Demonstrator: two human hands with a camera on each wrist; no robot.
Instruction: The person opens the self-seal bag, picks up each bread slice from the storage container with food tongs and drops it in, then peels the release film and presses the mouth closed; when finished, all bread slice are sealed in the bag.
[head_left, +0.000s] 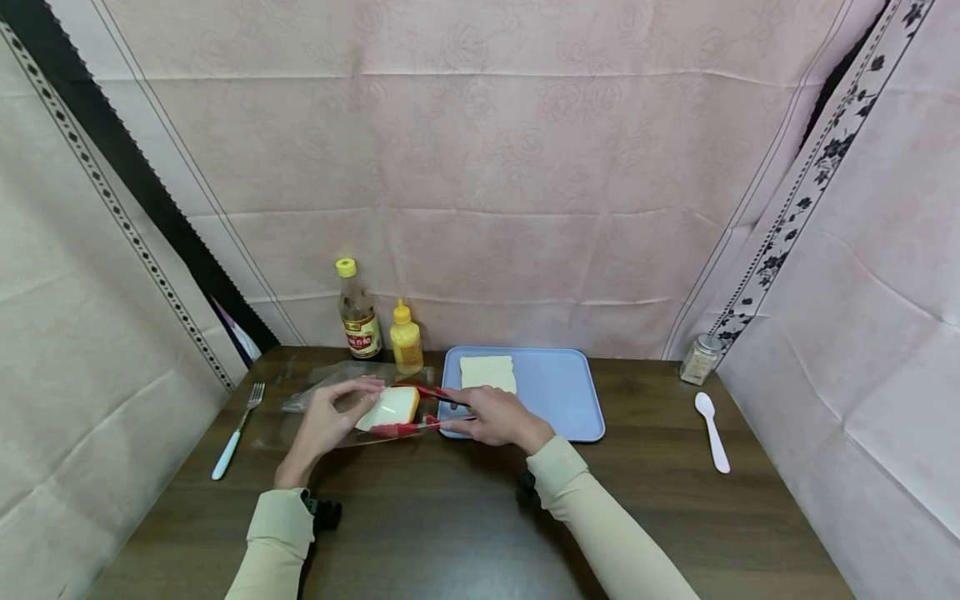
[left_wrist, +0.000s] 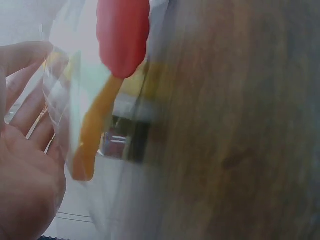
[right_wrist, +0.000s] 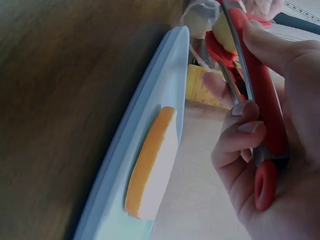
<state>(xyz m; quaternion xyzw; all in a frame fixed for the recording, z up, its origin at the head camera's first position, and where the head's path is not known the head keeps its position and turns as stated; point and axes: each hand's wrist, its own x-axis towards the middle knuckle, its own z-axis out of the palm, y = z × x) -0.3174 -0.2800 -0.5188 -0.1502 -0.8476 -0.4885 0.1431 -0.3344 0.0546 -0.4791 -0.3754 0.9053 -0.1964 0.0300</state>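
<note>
My right hand (head_left: pixel 498 417) grips red-and-black tongs (right_wrist: pixel 267 100) by the handles, with their red tips on either side of a bread slice (head_left: pixel 393 407). The slice lies flat inside the mouth of a clear plastic bag (head_left: pixel 300 402). My left hand (head_left: pixel 330 423) holds the bag's edge at the slice's left side, its thumb and fingers showing through the film in the left wrist view. Another bread slice (head_left: pixel 487 372) rests on a light blue tray (head_left: pixel 555 400), just beyond the right hand. One red tong tip (left_wrist: pixel 123 37) overlaps the orange crust in the left wrist view.
A sauce bottle with a yellow cap (head_left: pixel 360 321) and a yellow squeeze bottle (head_left: pixel 407 340) stand behind the bag. At the left lies a fork (head_left: pixel 238 432). A white spoon (head_left: pixel 712 433) and a glass shaker (head_left: pixel 701 360) are at the right. Cloth hangs behind the table.
</note>
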